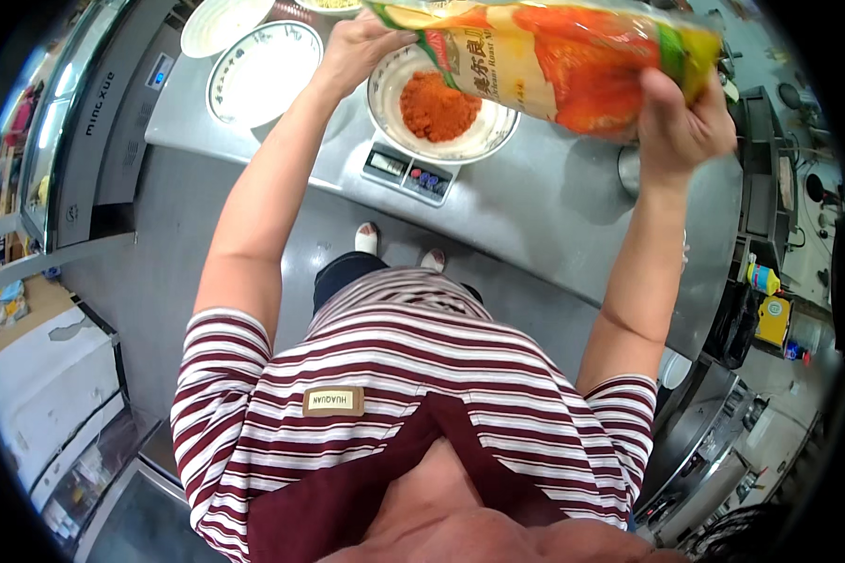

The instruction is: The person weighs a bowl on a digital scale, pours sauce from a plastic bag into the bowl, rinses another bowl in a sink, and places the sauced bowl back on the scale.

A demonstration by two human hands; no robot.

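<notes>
Both my hands hold a large printed plastic seasoning bag [514, 60] at a slant over the table. My left hand [362, 53] grips its left end, while my right hand [686, 130] is wrapped around the right end. Orange-red powder shows inside the bag. Below its left end, a patterned white bowl [489, 134] holds a heap of orange-red powder [436, 109]. That bowl rests on a digital kitchen scale [408, 172] near the table's front edge. Whether the bag's left end is torn open cannot be seen.
Left of the scale sits another patterned white bowl [264, 74], with a further white bowl [218, 24] behind it. A metal container [629, 169] stands under my right wrist on the stainless-steel table [535, 204]. A glass-fronted cabinet [88, 127] is at the far left.
</notes>
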